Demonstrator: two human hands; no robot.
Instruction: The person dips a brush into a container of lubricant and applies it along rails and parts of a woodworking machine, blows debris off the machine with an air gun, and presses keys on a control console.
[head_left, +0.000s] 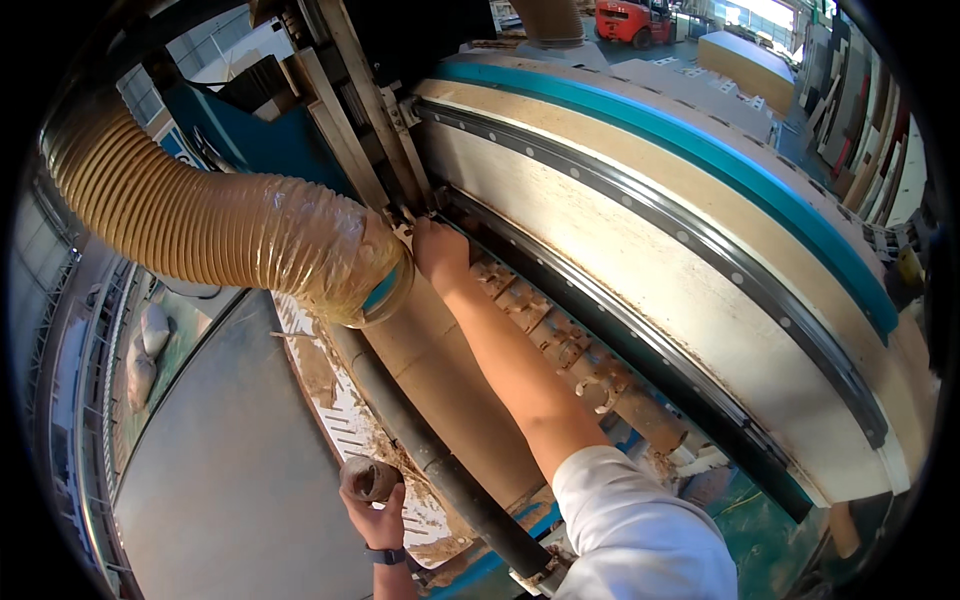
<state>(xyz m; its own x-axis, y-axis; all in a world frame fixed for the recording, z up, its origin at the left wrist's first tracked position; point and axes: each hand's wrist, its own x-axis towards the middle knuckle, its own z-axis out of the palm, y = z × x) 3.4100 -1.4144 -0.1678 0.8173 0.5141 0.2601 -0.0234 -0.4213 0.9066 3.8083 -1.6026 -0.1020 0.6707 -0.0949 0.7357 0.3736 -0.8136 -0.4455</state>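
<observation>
My left hand (376,522), with a dark band on its wrist, is closed round a small, round, brown-stained cup-like container (371,481). The container's open mouth faces up, over the dusty slotted strip beside the grey panel. My right arm stretches far forward across the machine. At its end my right hand (440,250) has its fingers bent together at the foot of the upright metal carriage (375,110), close to the lower guide rail (600,275). What those fingertips grip or touch is hidden. Just left of this hand is the open end of a ribbed, tape-wrapped hose (240,225).
A long tan roller (455,400) and a black pipe (410,430) run under my arms. To the right is the cream beam (640,220) with a teal edge (690,140). A grey panel (240,460) lies left. A red forklift (635,22) stands far back.
</observation>
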